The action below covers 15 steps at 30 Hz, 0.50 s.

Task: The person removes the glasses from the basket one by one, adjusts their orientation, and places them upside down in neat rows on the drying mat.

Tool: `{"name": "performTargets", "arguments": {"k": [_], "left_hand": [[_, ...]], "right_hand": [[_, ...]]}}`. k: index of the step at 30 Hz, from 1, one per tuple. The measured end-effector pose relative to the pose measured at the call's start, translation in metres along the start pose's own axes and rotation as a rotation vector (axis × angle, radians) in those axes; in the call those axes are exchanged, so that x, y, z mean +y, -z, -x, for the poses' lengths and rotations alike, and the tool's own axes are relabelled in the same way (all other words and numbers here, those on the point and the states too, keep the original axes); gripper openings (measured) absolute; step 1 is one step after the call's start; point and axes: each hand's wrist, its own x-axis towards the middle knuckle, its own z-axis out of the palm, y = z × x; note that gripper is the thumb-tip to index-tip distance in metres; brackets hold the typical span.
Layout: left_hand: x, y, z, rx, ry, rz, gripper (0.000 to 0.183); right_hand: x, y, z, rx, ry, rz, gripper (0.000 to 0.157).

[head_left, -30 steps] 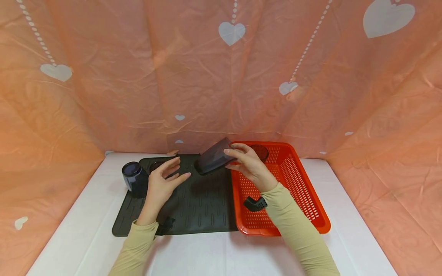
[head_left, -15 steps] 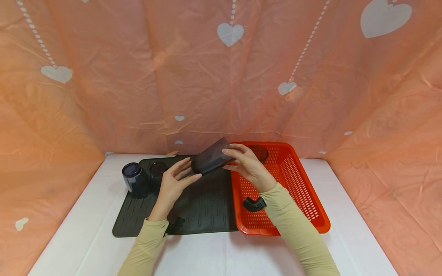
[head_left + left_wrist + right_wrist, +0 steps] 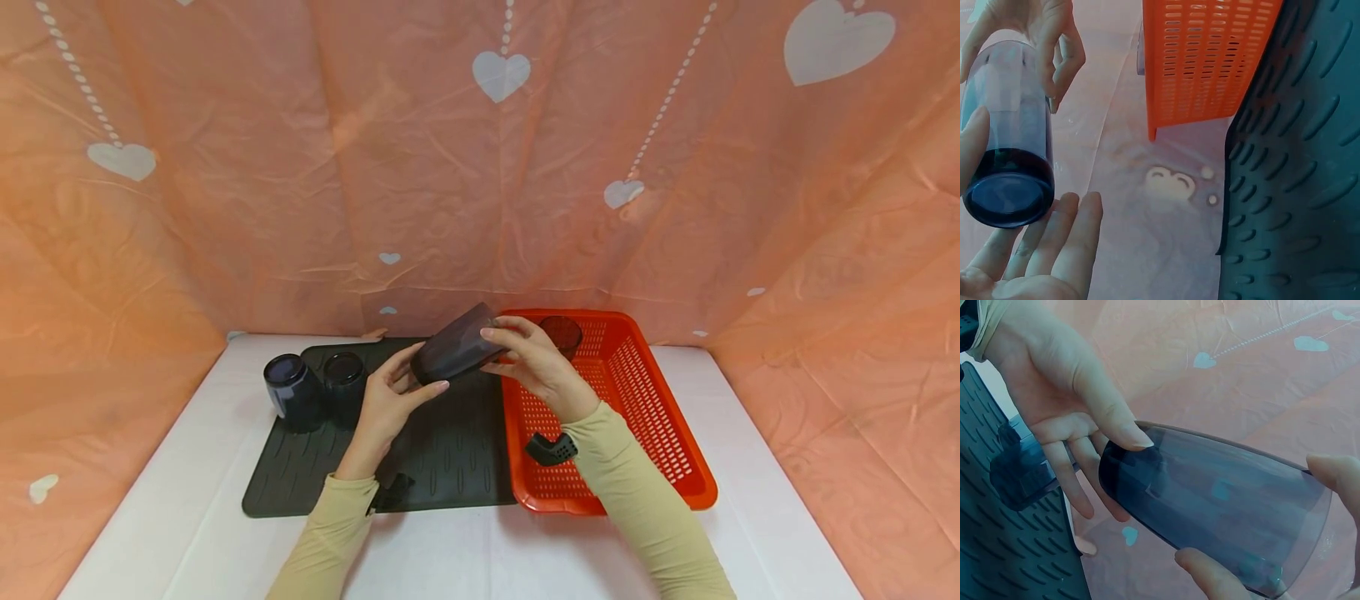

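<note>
A dark tinted drinking glass (image 3: pixel 453 346) is held tilted in the air above the black drying mat (image 3: pixel 427 467), its thick base toward the left. My right hand (image 3: pixel 542 367) grips it near the rim, thumb and fingers on opposite sides. At the base end, my left hand (image 3: pixel 386 408) has its thumb against the side and its fingers around the bottom. The left wrist view shows the base of the glass (image 3: pixel 1010 194) between that thumb and fairly straight fingers. In the right wrist view the glass (image 3: pixel 1216 500) spans both hands.
Two dark glasses stand side by side on the mat's left part, the outer glass (image 3: pixel 294 396) and the inner glass (image 3: pixel 345 392). An orange perforated basket (image 3: pixel 517 433) sits at the right, with another tinted glass (image 3: pixel 561 333) in its back corner.
My left hand has moved right and up from beside the mat glasses to the base of the held glass. The right hand has stayed nearly in place; the glass has shifted slightly left.
</note>
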Motion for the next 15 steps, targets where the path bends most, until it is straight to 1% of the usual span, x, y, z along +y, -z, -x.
{"name": "performTargets", "arguments": {"k": [2, 9, 12, 15], "left_hand": [[-0.0015, -0.0001, -0.0001, 0.002, -0.003, 0.007, 0.063], [-0.0024, 0.0024, -0.0001, 0.016, 0.022, 0.027, 0.062], [-0.0002, 0.0027, 0.0008, 0.020, 0.028, 0.049, 0.062], [0.0022, 0.0028, 0.0016, 0.026, 0.016, 0.081, 0.063]], "right_hand": [[0.0005, 0.0002, -0.0002, 0.003, -0.002, -0.010, 0.039], [0.0034, 0.0013, -0.0014, 0.007, -0.033, -0.085, 0.021], [0.0034, 0.0023, -0.0015, -0.006, -0.047, -0.102, 0.021], [0.0025, 0.0028, -0.0016, -0.018, -0.071, -0.123, 0.024]]}}
